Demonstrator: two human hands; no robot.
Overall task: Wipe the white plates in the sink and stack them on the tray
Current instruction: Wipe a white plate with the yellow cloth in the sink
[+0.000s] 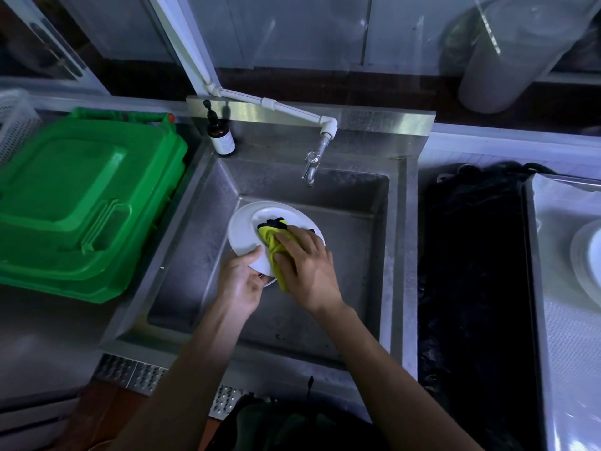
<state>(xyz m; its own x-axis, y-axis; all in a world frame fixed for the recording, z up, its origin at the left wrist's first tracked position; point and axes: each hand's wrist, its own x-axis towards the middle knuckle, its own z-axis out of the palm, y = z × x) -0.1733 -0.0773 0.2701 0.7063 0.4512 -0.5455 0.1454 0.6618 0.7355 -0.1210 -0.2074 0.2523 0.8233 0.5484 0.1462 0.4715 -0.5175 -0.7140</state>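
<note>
A white plate is held tilted over the steel sink. My left hand grips its near rim, thumb on top and fingers underneath. My right hand lies on a yellow-green cloth with a dark edge and presses it against the plate's face, fingers fairly straight. At the far right a stack of white plates rests on a steel tray, cut off by the frame edge.
A tap hangs over the sink's back wall, with a brown pump bottle at the back left corner. A green plastic crate lid lies left of the sink. A dark bin with a black bag stands between sink and tray.
</note>
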